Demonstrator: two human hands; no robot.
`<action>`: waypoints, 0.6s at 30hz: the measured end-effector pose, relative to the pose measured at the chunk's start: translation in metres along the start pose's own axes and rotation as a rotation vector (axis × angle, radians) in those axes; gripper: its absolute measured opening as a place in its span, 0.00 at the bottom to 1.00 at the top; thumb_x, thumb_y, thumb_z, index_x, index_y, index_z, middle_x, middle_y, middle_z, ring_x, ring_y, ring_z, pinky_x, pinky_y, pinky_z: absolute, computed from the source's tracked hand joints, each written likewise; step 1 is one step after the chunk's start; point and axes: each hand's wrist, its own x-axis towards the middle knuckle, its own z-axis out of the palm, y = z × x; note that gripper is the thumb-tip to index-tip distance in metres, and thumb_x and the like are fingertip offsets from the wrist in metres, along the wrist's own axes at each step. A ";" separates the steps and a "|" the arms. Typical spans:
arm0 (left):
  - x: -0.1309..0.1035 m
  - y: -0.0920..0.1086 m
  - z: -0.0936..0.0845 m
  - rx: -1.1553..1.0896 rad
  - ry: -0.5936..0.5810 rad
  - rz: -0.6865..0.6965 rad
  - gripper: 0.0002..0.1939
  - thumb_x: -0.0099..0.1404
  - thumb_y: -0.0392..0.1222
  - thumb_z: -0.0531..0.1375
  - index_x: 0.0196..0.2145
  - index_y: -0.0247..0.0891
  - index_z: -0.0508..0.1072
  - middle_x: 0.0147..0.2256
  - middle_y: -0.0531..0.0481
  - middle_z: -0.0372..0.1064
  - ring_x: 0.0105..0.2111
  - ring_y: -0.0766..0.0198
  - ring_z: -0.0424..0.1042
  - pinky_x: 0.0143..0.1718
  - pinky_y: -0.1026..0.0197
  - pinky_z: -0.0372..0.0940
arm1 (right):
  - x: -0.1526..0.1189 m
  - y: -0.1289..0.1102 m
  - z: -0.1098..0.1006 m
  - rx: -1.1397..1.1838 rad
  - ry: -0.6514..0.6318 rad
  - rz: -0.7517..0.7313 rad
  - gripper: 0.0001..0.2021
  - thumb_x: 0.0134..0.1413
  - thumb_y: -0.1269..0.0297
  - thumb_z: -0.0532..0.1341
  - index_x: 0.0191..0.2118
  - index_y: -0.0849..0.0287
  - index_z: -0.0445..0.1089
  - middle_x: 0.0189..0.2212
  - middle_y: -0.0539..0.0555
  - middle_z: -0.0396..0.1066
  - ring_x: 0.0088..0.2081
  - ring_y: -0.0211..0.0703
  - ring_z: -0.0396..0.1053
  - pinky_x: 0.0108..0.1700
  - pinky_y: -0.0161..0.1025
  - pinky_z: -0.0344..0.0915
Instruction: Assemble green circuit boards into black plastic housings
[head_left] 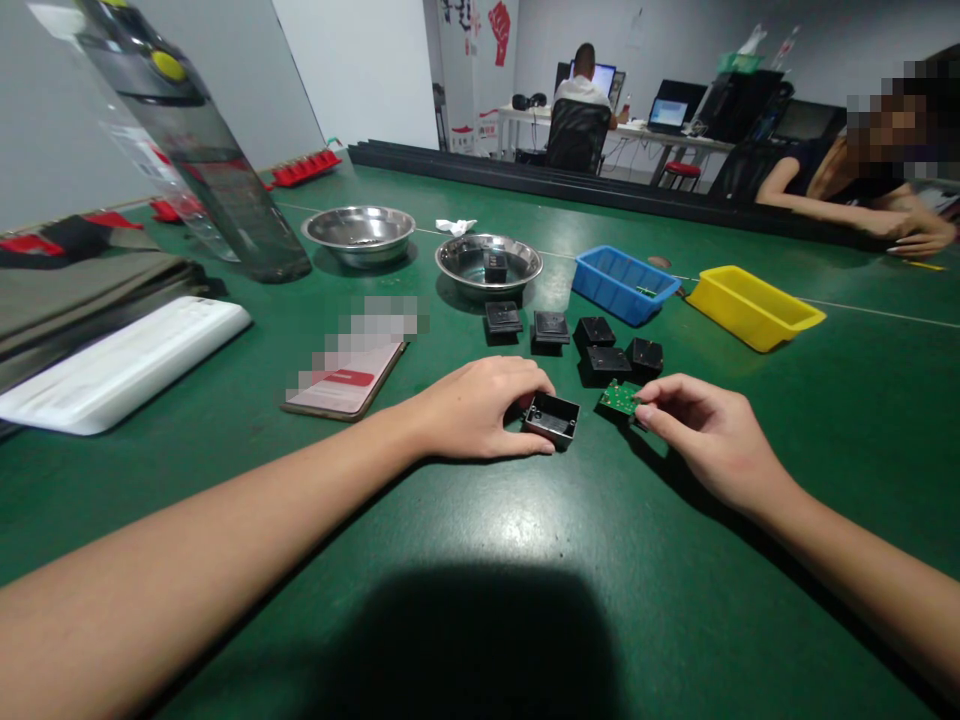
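Observation:
My left hand (487,408) grips a small black plastic case (553,420) between thumb and fingers, its hollow side facing up on the green table. To the right, my right hand (697,430) pinches a green circuit board (619,398) at its right edge. The board is apart from the case, a short way to its right. Just behind the board lie several closed-looking black boxes, such as this one (607,364). Two more black pieces, one of them a lidded part (551,331), sit behind my left hand.
Two steel bowls stand behind, the nearer holding a black box (495,267); the other bowl (360,228) is left of it. A blue tray (622,285) and a yellow tray (757,308) stand right. A phone (352,365), white bar (127,365) and bottle (217,170) are left.

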 end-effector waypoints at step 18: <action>-0.001 -0.001 0.001 0.000 0.006 0.007 0.19 0.62 0.51 0.69 0.43 0.35 0.74 0.37 0.47 0.75 0.35 0.61 0.72 0.38 0.61 0.63 | -0.001 0.000 -0.003 -0.124 0.013 -0.190 0.08 0.60 0.60 0.65 0.32 0.57 0.74 0.31 0.54 0.74 0.31 0.41 0.70 0.30 0.37 0.66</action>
